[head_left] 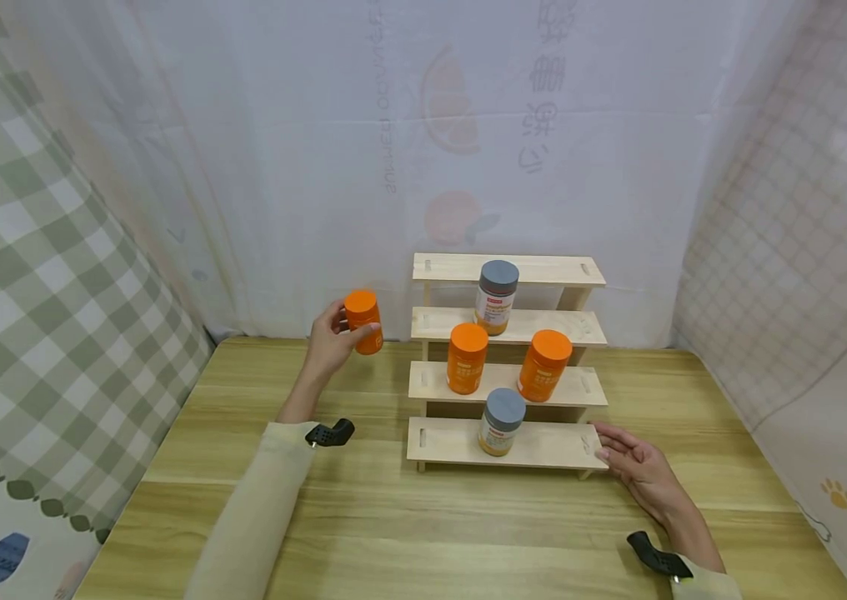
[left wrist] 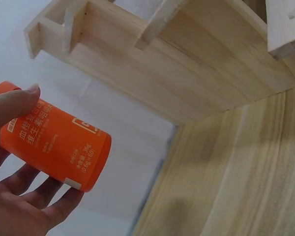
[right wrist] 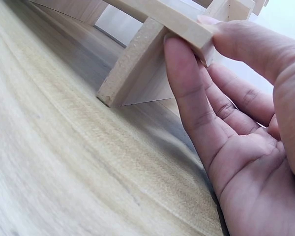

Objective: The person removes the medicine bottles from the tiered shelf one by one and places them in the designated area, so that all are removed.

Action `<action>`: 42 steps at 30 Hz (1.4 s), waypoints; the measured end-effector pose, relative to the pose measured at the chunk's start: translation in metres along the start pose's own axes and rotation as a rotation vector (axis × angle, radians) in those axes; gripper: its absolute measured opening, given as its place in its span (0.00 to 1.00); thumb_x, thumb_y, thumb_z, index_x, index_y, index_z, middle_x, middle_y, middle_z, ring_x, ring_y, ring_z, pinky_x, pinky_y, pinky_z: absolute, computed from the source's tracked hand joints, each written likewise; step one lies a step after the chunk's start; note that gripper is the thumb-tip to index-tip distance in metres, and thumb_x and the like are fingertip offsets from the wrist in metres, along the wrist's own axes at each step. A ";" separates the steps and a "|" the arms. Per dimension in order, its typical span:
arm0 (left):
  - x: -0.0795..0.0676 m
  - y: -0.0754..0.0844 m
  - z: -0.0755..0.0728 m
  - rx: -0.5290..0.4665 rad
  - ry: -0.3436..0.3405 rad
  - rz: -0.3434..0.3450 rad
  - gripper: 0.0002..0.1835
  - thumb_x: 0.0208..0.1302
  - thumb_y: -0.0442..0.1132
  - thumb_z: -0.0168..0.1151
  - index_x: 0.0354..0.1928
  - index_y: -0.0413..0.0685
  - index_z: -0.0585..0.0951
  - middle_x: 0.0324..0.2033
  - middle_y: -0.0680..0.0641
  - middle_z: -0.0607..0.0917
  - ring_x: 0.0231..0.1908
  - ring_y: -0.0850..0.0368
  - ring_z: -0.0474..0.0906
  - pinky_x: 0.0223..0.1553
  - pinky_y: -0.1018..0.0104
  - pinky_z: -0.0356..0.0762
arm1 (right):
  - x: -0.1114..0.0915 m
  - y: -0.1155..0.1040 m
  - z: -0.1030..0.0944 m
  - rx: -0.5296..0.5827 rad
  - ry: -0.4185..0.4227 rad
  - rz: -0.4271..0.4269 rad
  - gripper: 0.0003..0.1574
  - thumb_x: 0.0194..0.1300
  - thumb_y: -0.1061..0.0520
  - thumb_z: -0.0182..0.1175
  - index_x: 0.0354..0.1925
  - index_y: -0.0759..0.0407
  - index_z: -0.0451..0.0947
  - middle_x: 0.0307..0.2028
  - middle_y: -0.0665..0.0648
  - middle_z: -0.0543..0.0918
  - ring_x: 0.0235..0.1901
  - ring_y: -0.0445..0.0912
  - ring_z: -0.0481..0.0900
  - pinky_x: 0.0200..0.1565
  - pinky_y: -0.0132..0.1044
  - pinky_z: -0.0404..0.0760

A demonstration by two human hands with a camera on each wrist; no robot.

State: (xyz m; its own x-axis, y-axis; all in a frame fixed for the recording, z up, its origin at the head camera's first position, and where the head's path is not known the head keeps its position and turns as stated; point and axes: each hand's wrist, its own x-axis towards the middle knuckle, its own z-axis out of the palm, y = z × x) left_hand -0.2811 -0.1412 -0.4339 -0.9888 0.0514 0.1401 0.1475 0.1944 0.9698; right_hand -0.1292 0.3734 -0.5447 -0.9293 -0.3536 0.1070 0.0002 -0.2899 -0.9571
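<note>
My left hand [head_left: 330,340] grips an orange bottle [head_left: 363,322] left of the wooden tiered rack [head_left: 431,439]. The left wrist view shows thumb and fingers around this labelled bottle [left wrist: 59,140], above the table. At the rack's lowest step, my right hand [head_left: 639,471] pinches the right end of the board [right wrist: 187,32], thumb on top and fingertips beneath. A grey-lidded bottle [head_left: 502,422] stands on that lowest step. One step up are two orange bottles, the left one [head_left: 466,358] upright and the right one [head_left: 544,367]. Another grey-lidded bottle [head_left: 497,298] stands on the third step.
The rack stands on a wood-grain table [head_left: 363,508] near its back edge. A white printed curtain [head_left: 281,167] hangs behind. Green checked cloth [head_left: 33,250] borders the left side, and a pale patterned cloth [head_left: 806,292] the right.
</note>
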 end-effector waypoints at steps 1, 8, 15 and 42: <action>0.000 -0.003 0.000 -0.003 0.001 -0.005 0.36 0.63 0.45 0.75 0.71 0.52 0.72 0.63 0.39 0.79 0.62 0.40 0.76 0.64 0.41 0.76 | 0.000 0.000 0.000 0.003 0.000 0.001 0.30 0.77 0.74 0.45 0.68 0.53 0.73 0.56 0.49 0.84 0.54 0.38 0.84 0.50 0.28 0.85; -0.003 -0.021 -0.001 -0.008 0.014 -0.021 0.36 0.63 0.43 0.75 0.71 0.50 0.72 0.63 0.38 0.78 0.63 0.39 0.75 0.67 0.41 0.74 | 0.000 0.000 -0.001 0.007 0.002 0.007 0.30 0.77 0.74 0.45 0.70 0.56 0.72 0.56 0.49 0.84 0.55 0.37 0.84 0.52 0.28 0.85; -0.007 -0.034 -0.002 -0.004 0.034 -0.066 0.37 0.62 0.43 0.75 0.71 0.49 0.71 0.65 0.38 0.77 0.66 0.39 0.73 0.69 0.41 0.71 | -0.001 0.001 -0.001 0.011 -0.002 0.001 0.31 0.77 0.75 0.45 0.69 0.54 0.72 0.57 0.49 0.84 0.55 0.37 0.83 0.52 0.28 0.85; -0.015 -0.072 0.012 -0.051 0.108 -0.142 0.36 0.61 0.36 0.75 0.71 0.47 0.72 0.66 0.37 0.75 0.68 0.38 0.71 0.70 0.41 0.71 | 0.001 0.000 0.000 -0.021 0.023 0.003 0.29 0.77 0.74 0.46 0.69 0.57 0.72 0.56 0.49 0.85 0.54 0.37 0.84 0.50 0.27 0.85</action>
State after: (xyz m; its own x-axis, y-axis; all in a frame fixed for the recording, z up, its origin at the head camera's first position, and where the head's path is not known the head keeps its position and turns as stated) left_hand -0.2766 -0.1447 -0.5083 -0.9967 -0.0793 0.0192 0.0077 0.1425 0.9898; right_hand -0.1304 0.3733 -0.5448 -0.9376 -0.3334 0.0982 -0.0046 -0.2705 -0.9627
